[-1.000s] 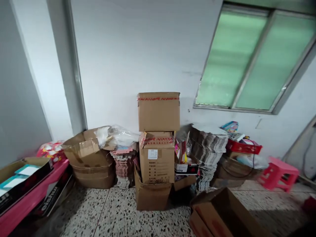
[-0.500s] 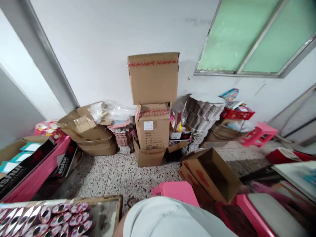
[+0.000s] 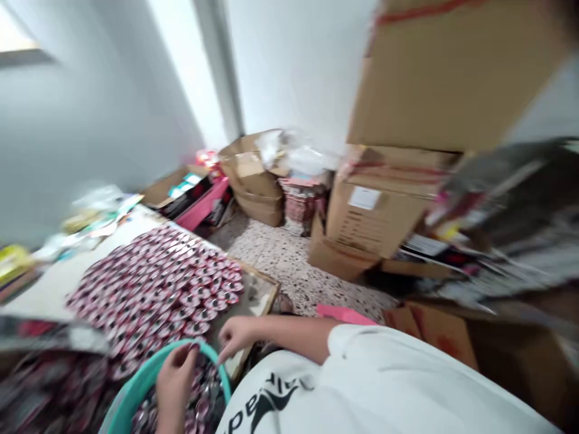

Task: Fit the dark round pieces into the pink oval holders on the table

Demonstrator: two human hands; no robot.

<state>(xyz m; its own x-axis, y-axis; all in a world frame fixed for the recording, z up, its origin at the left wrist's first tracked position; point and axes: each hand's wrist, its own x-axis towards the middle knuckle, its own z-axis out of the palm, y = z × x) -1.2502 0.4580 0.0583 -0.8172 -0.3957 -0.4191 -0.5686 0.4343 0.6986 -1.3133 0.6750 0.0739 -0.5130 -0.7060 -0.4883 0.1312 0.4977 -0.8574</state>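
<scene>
Looking down from my remote seat, I log this:
Basin: one teal basin (image 3: 149, 374) at the bottom edge, cut off below, with shiny red-and-silver pieces inside; too smeared for me to count them.
Left hand: my left hand (image 3: 174, 377) reaches into the basin, fingertips pinched at the near rim on something small; whether the grip actually holds a piece I cannot tell.
Right hand: my right hand (image 3: 237, 337) sits at the basin's right rim, fingers curled down onto it; whether this grip is closed on anything I cannot tell either.
Pieces on the desk: one broad spread of overlapping red-and-silver pieces (image 3: 158, 277) just behind the basin on the desk (image 3: 40, 289); dozens, too many and too blurred for a true count.
Desk's far left: loose papers and packets (image 3: 97, 208), kinds unclear.
Sleeve: one white sleeve with dark lettering (image 3: 362, 386), the letters cut off.
Floor: speckled floor (image 3: 289, 259) beyond the desk.
Cartons: three stacked cartons (image 3: 389, 205) at right, the top one cut off by the frame; one crumpled open carton (image 3: 253, 175) against the wall.
Right edge: dark streaked shapes, unreadable from motion blur.
</scene>
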